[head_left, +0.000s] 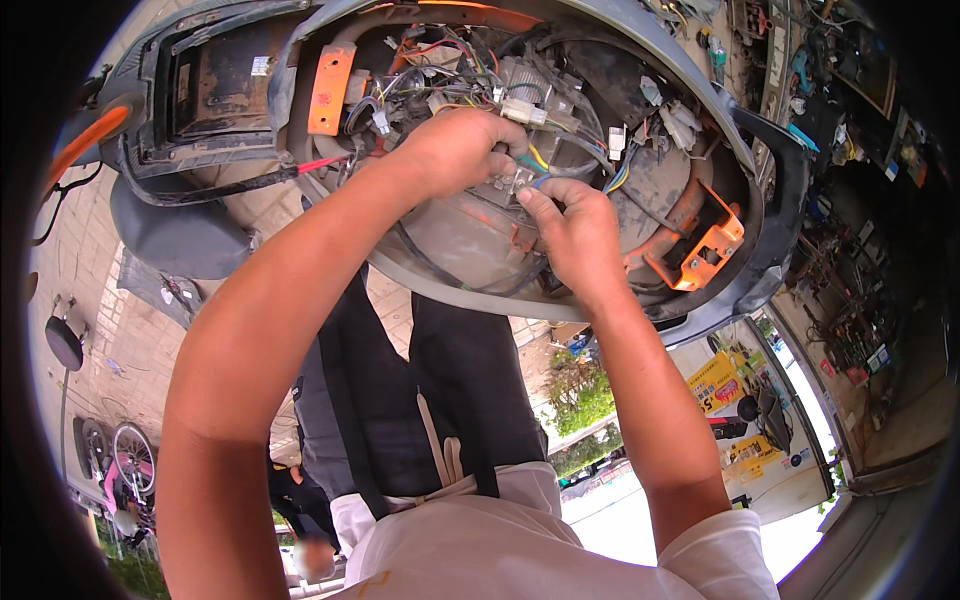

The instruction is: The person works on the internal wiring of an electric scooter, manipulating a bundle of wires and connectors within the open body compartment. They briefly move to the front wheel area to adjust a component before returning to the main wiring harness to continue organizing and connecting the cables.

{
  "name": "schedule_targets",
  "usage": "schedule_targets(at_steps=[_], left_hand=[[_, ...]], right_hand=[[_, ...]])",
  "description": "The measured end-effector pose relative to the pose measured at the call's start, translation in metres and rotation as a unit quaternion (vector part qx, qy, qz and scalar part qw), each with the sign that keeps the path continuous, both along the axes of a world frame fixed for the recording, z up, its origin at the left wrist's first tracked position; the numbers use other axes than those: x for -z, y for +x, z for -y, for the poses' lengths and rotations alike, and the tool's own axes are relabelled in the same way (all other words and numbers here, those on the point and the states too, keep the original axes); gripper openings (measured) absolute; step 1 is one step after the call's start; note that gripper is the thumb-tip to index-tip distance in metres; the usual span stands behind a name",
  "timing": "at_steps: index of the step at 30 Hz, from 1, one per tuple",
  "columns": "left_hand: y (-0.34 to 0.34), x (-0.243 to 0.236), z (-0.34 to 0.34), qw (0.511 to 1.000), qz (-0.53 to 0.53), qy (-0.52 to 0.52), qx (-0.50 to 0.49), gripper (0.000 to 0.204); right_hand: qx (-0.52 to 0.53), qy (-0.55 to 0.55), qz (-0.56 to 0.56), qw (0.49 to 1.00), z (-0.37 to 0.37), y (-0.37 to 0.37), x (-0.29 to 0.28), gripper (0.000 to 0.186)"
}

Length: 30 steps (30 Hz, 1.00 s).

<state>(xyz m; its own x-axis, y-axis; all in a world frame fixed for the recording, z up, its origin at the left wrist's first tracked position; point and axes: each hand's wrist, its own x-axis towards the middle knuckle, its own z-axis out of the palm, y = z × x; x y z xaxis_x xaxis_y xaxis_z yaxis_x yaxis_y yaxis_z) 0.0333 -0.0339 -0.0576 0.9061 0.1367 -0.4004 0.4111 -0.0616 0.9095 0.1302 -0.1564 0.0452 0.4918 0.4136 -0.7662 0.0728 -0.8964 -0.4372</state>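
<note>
The opened body of a scooter (450,262) lies in front of me, its hollow full of dusty wiring. My left hand (462,150) reaches into the middle, fingers curled in a pinch beside green and yellow wires (540,158). Close by on its right, my right hand (575,225) pinches thumb against forefinger at a thin blue wire (543,182). The fingers partly hide the wire ends between the two hands. A white plug connector (523,111) sits just above my left fingers. Another white connector (616,140) hangs on wires up and right of my right hand.
Orange metal brackets stand at the left (330,88) and right (708,245) of the hollow. A black cable (215,190) runs out leftward. A dark seat-like part (178,228) lies on the paving. Tools and parts (845,270) clutter the right side. Behind me are a person (305,510) and a bicycle (133,458).
</note>
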Motion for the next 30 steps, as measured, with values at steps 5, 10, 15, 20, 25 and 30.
schedule_targets(at_steps=[5, 10, 15, 20, 25, 30], left_hand=[[-0.002, -0.010, -0.001, 0.995, -0.017, 0.087, 0.040, 0.023], [-0.008, 0.000, 0.006, 0.993, 0.044, 0.110, -0.001, 0.026], [-0.008, 0.002, 0.008, 0.995, 0.036, 0.088, 0.000, 0.026], [-0.009, 0.000, 0.009, 0.995, 0.045, 0.089, -0.013, 0.027], [-0.009, 0.001, 0.007, 0.996, 0.046, 0.081, 0.004, 0.033], [-0.009, -0.001, 0.006, 0.996, 0.038, 0.075, 0.019, 0.037]], right_hand=[[-0.058, 0.029, 0.063, 0.996, -0.012, 0.002, 0.002, 0.017], [-0.138, 0.121, 0.187, 0.965, -0.003, 0.002, 0.022, 0.013], [-0.108, 0.097, 0.196, 0.970, -0.007, -0.001, 0.020, 0.013], [-0.178, 0.085, 0.267, 0.943, -0.007, -0.002, 0.022, 0.012], [-0.262, 0.078, 0.310, 0.911, -0.003, 0.003, 0.025, 0.013], [-0.296, 0.057, 0.327, 0.896, -0.003, 0.003, 0.027, 0.018]])
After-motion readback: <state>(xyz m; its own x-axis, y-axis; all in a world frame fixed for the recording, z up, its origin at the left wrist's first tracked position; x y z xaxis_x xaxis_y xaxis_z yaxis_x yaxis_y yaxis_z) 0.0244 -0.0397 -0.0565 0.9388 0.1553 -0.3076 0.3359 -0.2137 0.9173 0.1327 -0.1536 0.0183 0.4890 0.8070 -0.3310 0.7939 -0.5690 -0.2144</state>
